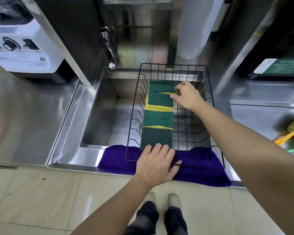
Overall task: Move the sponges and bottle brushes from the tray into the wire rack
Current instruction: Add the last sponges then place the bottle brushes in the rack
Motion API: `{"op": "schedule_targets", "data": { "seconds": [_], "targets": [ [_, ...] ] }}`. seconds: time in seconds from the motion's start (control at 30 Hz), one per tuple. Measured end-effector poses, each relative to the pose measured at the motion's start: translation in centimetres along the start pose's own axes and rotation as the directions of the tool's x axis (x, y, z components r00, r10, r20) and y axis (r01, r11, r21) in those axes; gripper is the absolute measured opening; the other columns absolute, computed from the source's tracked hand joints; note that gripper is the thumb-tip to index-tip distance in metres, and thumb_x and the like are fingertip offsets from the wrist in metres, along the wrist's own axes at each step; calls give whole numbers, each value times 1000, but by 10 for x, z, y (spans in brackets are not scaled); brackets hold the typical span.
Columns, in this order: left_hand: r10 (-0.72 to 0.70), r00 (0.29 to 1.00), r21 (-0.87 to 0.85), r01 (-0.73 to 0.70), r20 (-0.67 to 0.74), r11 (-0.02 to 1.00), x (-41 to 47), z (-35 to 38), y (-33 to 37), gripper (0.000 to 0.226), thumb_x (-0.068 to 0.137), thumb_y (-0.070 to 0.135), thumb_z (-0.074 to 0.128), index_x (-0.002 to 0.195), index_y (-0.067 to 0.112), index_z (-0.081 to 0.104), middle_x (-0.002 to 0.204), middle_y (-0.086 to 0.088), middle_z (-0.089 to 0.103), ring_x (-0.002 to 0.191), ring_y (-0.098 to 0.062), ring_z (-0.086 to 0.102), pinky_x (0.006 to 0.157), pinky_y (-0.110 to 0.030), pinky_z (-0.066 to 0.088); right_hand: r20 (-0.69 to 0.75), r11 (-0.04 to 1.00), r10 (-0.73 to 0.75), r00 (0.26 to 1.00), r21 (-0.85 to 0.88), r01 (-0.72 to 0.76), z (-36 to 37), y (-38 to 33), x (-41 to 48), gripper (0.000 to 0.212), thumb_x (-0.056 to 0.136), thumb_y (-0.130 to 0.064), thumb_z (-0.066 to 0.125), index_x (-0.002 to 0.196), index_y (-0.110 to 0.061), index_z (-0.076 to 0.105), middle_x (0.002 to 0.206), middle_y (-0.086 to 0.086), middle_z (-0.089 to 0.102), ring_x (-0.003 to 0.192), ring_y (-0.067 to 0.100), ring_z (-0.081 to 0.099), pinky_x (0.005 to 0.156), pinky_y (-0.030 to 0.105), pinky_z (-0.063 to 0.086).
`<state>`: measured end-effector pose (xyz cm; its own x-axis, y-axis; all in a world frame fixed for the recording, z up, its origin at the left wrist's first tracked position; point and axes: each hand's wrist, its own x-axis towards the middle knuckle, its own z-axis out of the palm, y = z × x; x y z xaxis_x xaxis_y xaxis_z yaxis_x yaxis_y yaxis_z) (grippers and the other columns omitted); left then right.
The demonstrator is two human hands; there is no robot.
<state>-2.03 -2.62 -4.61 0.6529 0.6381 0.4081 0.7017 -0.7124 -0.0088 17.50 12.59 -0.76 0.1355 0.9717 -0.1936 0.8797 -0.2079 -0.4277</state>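
Note:
A black wire rack (217, 119) sits over the sink's right half. Several green and yellow sponges (158, 119) lie in it in a row, overlapping from front to back. My left hand (157, 164) rests on the rack's front edge, fingertips touching the nearest sponge and thumb over the front wire. My right hand (187, 95) reaches into the rack and pinches the right edge of a far sponge. On the steel tray (254, 119) at the right lie bottle brushes (293, 133) with orange and green handles, partly cut off by the frame edge.
A purple cloth (202, 163) lies under the rack's front edge. The sink basin (109, 116) is open on the left, with a tap (109, 48) above it. A white blender base (22, 43) stands at the back left, and a white roll (197, 26) behind the rack.

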Motion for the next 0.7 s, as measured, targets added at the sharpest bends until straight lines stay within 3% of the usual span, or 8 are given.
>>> {"op": "schedule_targets", "data": {
  "seconds": [0.1,0.2,0.4,0.53,0.63,0.7],
  "targets": [
    [62,995,-12,-62,74,998,3,-3,4,39,84,49,51,86,11,60,80,-5,59,74,-26,52,72,-40,40,-123,998,-2,992,62,10,-19,18,-20,35,92,-25,54,121,-6,56,136,12,45,124,32,46,106,39,37],
    [104,982,-18,-102,158,995,12,-5,22,45,85,52,48,93,9,60,87,-7,60,82,-27,54,81,-42,39,-285,991,99,953,112,-69,-41,39,-44,29,92,-20,51,115,-5,60,127,14,51,115,32,52,96,35,41],
    [162,959,-74,-148,233,986,43,-2,65,42,82,48,41,90,12,59,80,-4,58,74,-25,51,71,-39,32,-500,922,383,777,152,-356,-68,98,-103,26,91,-14,45,111,0,55,120,23,52,109,41,53,86,45,44],
    [189,935,-51,-182,299,982,49,3,74,43,81,47,34,84,13,61,75,-5,61,69,-25,53,65,-38,35,-488,785,605,629,231,-575,-71,139,-146,33,93,-17,43,121,0,47,126,23,53,113,41,55,89,45,44],
    [190,931,-42,-186,312,982,47,5,74,44,82,47,34,82,12,60,70,-6,61,64,-27,56,62,-37,40,-385,646,758,527,326,-690,-63,161,-168,36,93,-24,40,120,0,46,122,27,59,113,44,57,92,46,45],
    [192,929,-43,-188,315,981,46,5,74,44,83,47,34,82,12,59,70,-7,61,62,-28,56,59,-37,42,-301,576,814,497,311,-756,-54,171,-180,41,95,-29,39,121,1,47,125,25,59,117,42,55,95,45,44]
  ]
}}
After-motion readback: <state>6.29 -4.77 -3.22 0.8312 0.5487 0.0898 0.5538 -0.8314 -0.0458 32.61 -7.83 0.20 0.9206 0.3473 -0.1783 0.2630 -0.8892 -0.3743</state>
